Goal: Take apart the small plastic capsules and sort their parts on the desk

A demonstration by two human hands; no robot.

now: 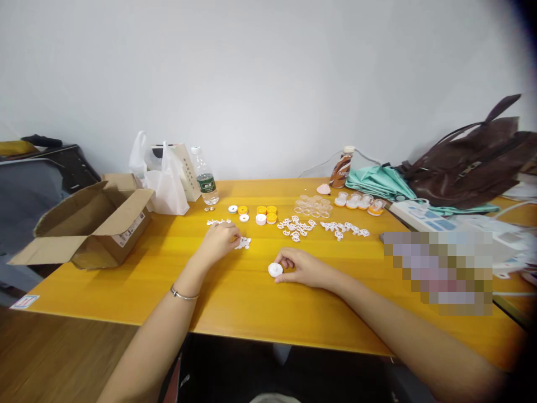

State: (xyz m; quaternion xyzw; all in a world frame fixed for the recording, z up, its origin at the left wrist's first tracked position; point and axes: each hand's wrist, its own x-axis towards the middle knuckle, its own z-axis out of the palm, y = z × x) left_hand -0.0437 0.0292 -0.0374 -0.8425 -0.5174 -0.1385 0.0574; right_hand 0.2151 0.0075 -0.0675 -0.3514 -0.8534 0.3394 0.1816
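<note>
My right hand grips a small round white plastic part between thumb and fingers, low over the table's front middle. The part has a raised centre. To its left, my left hand reaches down with bent fingertips drawn together at a pile of small white discs. Whatever those fingertips hold is hidden. Behind that hand lies a row of tiny white pieces. White and orange round wheel-like parts stand farther back, some stacked. Several white openwork pieces are scattered right of them.
Clear round cups and finished-looking capped pieces sit at the back right. An open cardboard box, a white plastic bag and a water bottle stand left. A brown bottle, brown bag and power strip are right.
</note>
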